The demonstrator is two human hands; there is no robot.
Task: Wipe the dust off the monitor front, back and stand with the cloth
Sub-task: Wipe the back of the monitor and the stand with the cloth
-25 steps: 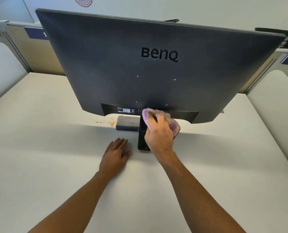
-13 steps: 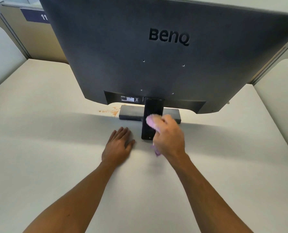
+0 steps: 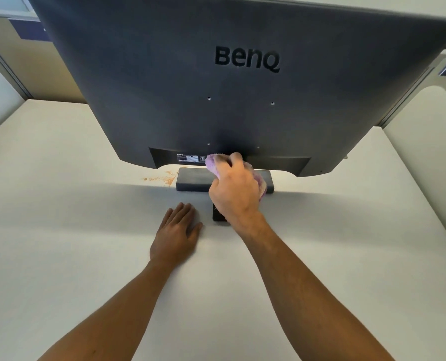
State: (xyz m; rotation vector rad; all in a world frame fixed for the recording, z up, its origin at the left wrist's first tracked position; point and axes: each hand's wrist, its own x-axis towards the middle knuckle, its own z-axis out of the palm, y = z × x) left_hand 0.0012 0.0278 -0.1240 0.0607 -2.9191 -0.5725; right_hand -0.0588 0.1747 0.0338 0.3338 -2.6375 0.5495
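Left hand (image 3: 176, 237) lies flat, fingers straight, on the bench (image 3: 60, 230) just beside the stand (image 3: 220, 218), gripping nothing (handy for steadying the base). The right hand (image 3: 233, 190) clutches the purple cloth (image 3: 212, 164) high on the stand's neck, under the monitor (image 3: 216, 100) back. Best, I'd say: 1 firm stroke down the neck, then sweep the base.

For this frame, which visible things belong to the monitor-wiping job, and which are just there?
Part of the job:
monitor, back facing the camera
stand and its base
purple cloth, gripped by the right hand at the stand's top

Just there:
left hand, resting flat on the desk
orange stain
cubicle partitions
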